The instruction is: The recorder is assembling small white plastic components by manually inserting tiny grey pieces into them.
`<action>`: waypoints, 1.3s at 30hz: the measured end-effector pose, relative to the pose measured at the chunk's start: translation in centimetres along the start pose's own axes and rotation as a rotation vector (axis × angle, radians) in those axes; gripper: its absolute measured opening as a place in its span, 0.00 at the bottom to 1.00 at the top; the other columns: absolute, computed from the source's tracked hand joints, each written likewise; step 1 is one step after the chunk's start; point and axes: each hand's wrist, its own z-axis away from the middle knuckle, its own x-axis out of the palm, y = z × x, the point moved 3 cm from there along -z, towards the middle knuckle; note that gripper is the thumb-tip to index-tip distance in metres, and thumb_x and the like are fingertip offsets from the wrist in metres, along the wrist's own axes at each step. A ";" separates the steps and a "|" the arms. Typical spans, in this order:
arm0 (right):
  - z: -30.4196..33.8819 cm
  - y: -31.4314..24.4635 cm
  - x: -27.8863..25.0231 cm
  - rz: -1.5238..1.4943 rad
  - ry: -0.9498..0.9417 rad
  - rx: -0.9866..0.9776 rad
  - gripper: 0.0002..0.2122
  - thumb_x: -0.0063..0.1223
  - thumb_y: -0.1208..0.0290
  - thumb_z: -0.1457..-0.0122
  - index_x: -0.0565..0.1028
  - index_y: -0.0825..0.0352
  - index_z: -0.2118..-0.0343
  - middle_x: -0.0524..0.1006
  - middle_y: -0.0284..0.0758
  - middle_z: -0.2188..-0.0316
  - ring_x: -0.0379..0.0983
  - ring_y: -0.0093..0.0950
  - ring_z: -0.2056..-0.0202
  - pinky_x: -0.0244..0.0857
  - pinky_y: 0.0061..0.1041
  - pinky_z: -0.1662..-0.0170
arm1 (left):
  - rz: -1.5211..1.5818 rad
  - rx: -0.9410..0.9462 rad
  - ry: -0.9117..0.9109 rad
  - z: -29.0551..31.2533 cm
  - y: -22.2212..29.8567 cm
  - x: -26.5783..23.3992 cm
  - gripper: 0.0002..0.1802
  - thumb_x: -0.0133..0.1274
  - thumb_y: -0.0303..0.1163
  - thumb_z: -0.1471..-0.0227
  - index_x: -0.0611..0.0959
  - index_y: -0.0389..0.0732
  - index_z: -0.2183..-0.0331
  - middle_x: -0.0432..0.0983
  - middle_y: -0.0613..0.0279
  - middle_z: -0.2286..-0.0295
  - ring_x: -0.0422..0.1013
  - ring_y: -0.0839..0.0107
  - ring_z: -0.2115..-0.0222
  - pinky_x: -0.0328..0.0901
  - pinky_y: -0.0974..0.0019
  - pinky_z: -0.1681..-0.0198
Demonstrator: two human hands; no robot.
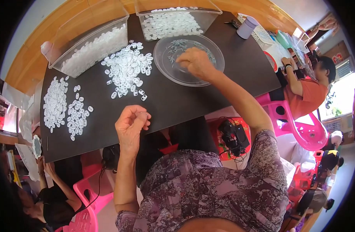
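My right hand (197, 62) reaches over a round clear plastic tray (166, 74), its fingers bent and drawn together. Small grey metal pins (180, 44) lie scattered in the tray; whether the fingertips hold one is hidden. Just above the table's near edge, my left hand (133, 124) is closed in a pinch, thumb against the curled fingers, and anything inside is too small to make out. Beyond it spreads a loose pile of small white oval plastic pieces (127, 69). Two further groups of white pieces, a dense one (55, 102) and a looser one (77, 116), lie at the left.
Two clear bins, one at the far left (94, 52) and one at the back (171, 24), hold many white pieces. A lilac cup (247, 28) stands by a white basket (262, 35). People sit at right (307, 91) and lower left (55, 201) on pink chairs.
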 end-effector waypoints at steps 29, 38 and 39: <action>2.5 -11.9 -2.1 -0.735 -0.155 0.244 0.05 0.55 0.79 0.51 0.74 0.68 0.70 0.71 0.27 0.77 0.64 0.13 0.74 0.59 0.16 0.71 | 0.350 -0.104 0.141 1.9 -1.4 0.6 0.06 0.53 0.25 0.50 0.76 0.33 0.69 0.73 0.59 0.75 0.67 0.75 0.80 0.63 0.74 0.76; 4.5 -15.8 -0.4 -0.910 -0.314 0.343 0.05 0.56 0.79 0.50 0.73 0.70 0.69 0.71 0.26 0.78 0.64 0.12 0.75 0.58 0.15 0.72 | 0.314 -0.031 0.162 3.3 -0.8 0.8 0.07 0.53 0.23 0.51 0.77 0.31 0.67 0.76 0.57 0.76 0.72 0.74 0.79 0.67 0.75 0.78; 4.5 -15.9 -0.4 -0.936 -0.320 0.365 0.05 0.56 0.79 0.50 0.73 0.70 0.69 0.71 0.26 0.78 0.64 0.12 0.75 0.58 0.15 0.72 | 0.290 -0.013 0.167 3.4 -0.8 0.7 0.08 0.54 0.23 0.51 0.77 0.30 0.67 0.76 0.57 0.76 0.71 0.75 0.79 0.67 0.75 0.78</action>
